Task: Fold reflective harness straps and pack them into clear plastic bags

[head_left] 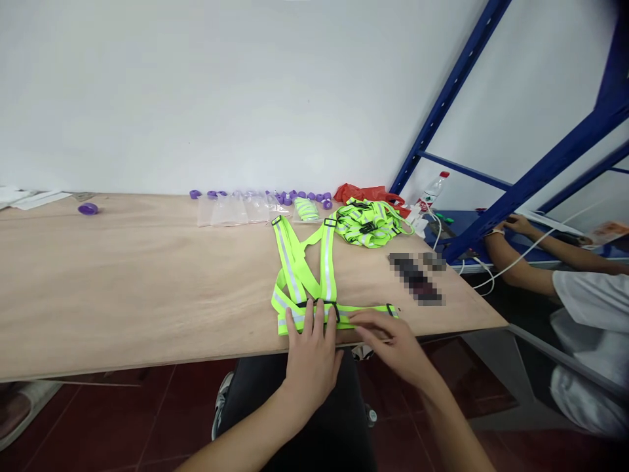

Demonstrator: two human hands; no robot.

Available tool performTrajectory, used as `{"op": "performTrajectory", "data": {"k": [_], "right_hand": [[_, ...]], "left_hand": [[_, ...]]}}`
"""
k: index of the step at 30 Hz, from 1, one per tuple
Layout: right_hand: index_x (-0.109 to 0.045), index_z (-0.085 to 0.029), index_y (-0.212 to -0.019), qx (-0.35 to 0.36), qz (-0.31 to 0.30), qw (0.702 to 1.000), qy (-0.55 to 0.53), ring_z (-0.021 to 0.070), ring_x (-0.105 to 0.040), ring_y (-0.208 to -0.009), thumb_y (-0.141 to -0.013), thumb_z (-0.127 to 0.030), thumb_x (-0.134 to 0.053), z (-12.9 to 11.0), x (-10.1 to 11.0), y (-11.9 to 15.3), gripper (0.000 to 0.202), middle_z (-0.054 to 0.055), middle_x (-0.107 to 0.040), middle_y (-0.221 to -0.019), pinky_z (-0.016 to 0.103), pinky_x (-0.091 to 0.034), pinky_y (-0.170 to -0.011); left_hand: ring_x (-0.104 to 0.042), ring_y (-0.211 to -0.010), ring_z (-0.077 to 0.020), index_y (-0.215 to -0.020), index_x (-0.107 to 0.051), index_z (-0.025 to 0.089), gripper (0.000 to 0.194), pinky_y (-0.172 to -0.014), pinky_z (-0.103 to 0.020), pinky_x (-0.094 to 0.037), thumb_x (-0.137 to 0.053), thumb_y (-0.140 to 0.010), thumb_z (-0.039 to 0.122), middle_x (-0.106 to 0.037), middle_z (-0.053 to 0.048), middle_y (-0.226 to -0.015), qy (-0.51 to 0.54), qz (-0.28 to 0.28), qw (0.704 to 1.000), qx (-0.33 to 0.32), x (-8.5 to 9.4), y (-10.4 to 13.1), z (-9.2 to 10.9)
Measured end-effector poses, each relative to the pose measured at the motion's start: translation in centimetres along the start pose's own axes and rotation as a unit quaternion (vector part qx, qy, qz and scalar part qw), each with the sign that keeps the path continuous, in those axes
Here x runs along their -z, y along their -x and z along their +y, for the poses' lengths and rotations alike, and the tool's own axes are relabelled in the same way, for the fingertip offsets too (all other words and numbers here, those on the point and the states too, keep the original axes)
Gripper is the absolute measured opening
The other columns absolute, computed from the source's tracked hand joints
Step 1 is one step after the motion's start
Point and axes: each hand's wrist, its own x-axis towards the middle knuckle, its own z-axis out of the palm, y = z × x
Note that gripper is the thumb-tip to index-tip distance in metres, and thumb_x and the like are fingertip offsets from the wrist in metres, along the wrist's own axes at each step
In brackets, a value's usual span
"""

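A neon-yellow reflective vest (327, 265) made of straps with grey stripes lies spread on the wooden table near its front edge. My left hand (312, 351) rests on its waist strap with fingers stretched and spread. At the strap's right part is my right hand (393, 341), its fingertips on or just over the band; the thumb is apart from the fingers, and no grasp shows. Black buckles sit at the shoulder ends and along the waist strap. A heap of similar vests (368, 223) lies behind to the right.
Clear plastic bags (228, 210) and several purple rolls (289, 196) line the wall. One bag holds a folded vest (306, 210). A red bag (368, 193) and a bottle (433, 189) stand at the back right. Beyond the blue rack (452, 85), a person's arms (521, 262) are visible.
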Motion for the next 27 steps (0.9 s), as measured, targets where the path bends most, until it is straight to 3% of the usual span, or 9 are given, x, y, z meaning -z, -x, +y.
{"op": "performTrajectory", "data": {"k": [2, 5, 11, 16, 20, 23, 27], "right_hand": [[-0.071, -0.025, -0.114, 0.015, 0.048, 0.997, 0.058, 0.0274, -0.06, -0.123, -0.091, -0.036, -0.061, 1.6, 1.7, 0.3, 0.028, 0.01, -0.067, -0.129, 0.045, -0.047, -0.107], [-0.061, -0.028, -0.134, -0.018, 0.028, 0.992, 0.123, 0.0291, -0.047, -0.138, -0.088, -0.034, -0.064, 4.2, 3.7, 0.7, 0.046, 0.009, -0.054, -0.147, 0.05, -0.038, -0.115], [-0.061, -0.03, -0.135, -0.049, -0.025, 0.991, 0.119, 0.0281, -0.055, -0.131, -0.09, -0.036, -0.064, 6.1, 5.5, 0.8, 0.046, 0.007, -0.061, -0.14, 0.046, -0.043, -0.112], [-0.068, -0.028, -0.124, -0.088, -0.012, 0.993, 0.077, 0.0307, -0.064, -0.117, -0.083, -0.041, -0.07, 5.3, 6.8, 0.7, 0.043, 0.007, -0.069, -0.127, 0.045, -0.051, -0.102], [-0.069, -0.025, -0.122, -0.104, 0.034, 0.994, 0.007, 0.0257, -0.068, -0.096, -0.078, -0.051, -0.074, 3.9, 7.3, 0.6, 0.051, 0.009, -0.07, -0.12, 0.04, -0.058, -0.087], [-0.069, -0.026, -0.122, -0.075, 0.062, 0.995, -0.004, 0.0209, -0.064, -0.084, -0.077, -0.054, -0.075, 2.5, 7.1, 0.1, 0.053, 0.009, -0.069, -0.114, 0.037, -0.058, -0.079], [-0.07, -0.027, -0.12, -0.016, 0.069, 0.997, -0.038, 0.0215, -0.062, -0.088, -0.078, -0.054, -0.075, 0.0, 6.3, -1.6, 0.05, 0.008, -0.068, -0.113, 0.036, -0.056, -0.077]], "left_hand": [[-0.029, -0.148, -0.039, -0.153, -0.037, 0.014, 0.067, -0.113, -0.076, -0.016, -0.051, -0.097, 0.046, -0.041, -0.018, -0.157, 0.002, -0.004, 1.0, 0.0, 0.1, -0.1, -0.1], [-0.028, -0.148, -0.0385, -0.154, -0.037, 0.016, 0.066, -0.114, -0.075, -0.017, -0.051, -0.096, 0.046, -0.04, -0.017, -0.158, -0.006, 0.001, 1.0, -0.004, 0.0, 0.0, -0.3], [-0.029, -0.148, -0.0387, -0.156, -0.032, 0.021, 0.068, -0.114, -0.075, -0.016, -0.051, -0.097, 0.048, -0.041, -0.016, -0.157, -0.006, 0.004, 1.0, -0.012, -0.2, 0.1, -0.5], [-0.028, -0.148, -0.0409, -0.152, -0.04, 0.019, 0.066, -0.114, -0.075, -0.016, -0.054, -0.095, 0.049, -0.041, -0.019, -0.157, -0.011, 0.001, 1.0, -0.005, -0.1, -0.1, -0.3], [-0.025, -0.148, -0.0431, -0.15, -0.044, 0.015, 0.067, -0.115, -0.072, -0.019, -0.056, -0.094, 0.049, -0.035, -0.018, -0.16, -0.015, -0.001, 1.0, -0.02, 0.2, -0.1, -0.3], [-0.025, -0.148, -0.0433, -0.149, -0.045, 0.013, 0.067, -0.117, -0.069, -0.02, -0.057, -0.093, 0.047, -0.033, -0.016, -0.162, -0.013, 0.002, 0.999, -0.031, 0.4, -0.1, -0.2], [-0.03, -0.147, -0.0413, -0.15, -0.045, 0.017, 0.064, -0.116, -0.069, -0.023, -0.059, -0.093, 0.043, -0.04, -0.014, -0.158, -0.003, 0.007, 1.0, -0.007, 0.3, 0.1, 0.1]]}}
